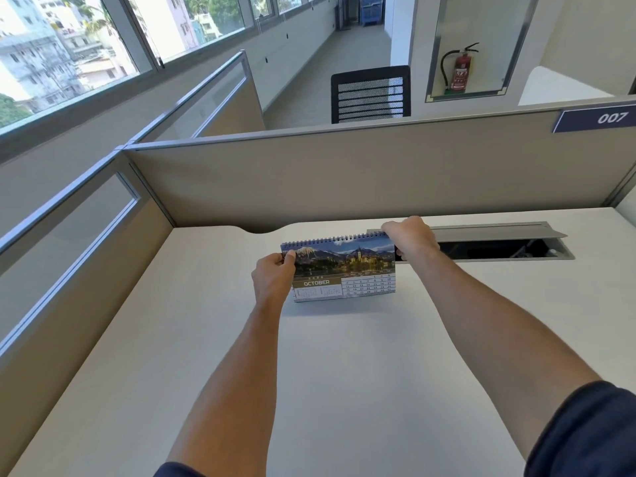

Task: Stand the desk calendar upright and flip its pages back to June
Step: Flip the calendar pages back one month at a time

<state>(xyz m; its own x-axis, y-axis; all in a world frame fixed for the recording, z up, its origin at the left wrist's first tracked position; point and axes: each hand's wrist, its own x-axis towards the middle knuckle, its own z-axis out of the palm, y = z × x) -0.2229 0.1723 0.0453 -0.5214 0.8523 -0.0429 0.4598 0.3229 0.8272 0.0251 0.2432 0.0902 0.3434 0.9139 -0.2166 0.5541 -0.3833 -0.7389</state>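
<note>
**Calendar upright at October, gripped at both top corners**

Head view: office cubicle, pale desk [344, 356] filling the lower frame, beige partition [344, 173] across the middle, blue "007" plate [593, 119] at the right edge. Windows [86, 46] onto buildings in the upper left; black mesh chair [371, 94] and red fire extinguisher [461, 72] beyond the partition, upper centre-right. Open cable hatch [499, 241] in the desk, centre right, just behind the right hand.

Desk calendar [344, 270] standing upright at mid-frame, bottom edge on the desk, spiral binding along the top, front page reading OCTOBER under a lake-and-mountain photo.

Left hand [273, 278] closed on the calendar's upper left corner, thumb pressed on the front page, fingers hidden behind. Right hand [411, 237] curled over the upper right corner at the spiral binding, fingers bent down behind it; exactly which sheets pinched, not clear. Both bare forearms reaching up from the lower frame, dark sleeve [585, 432] at the bottom right.
</note>
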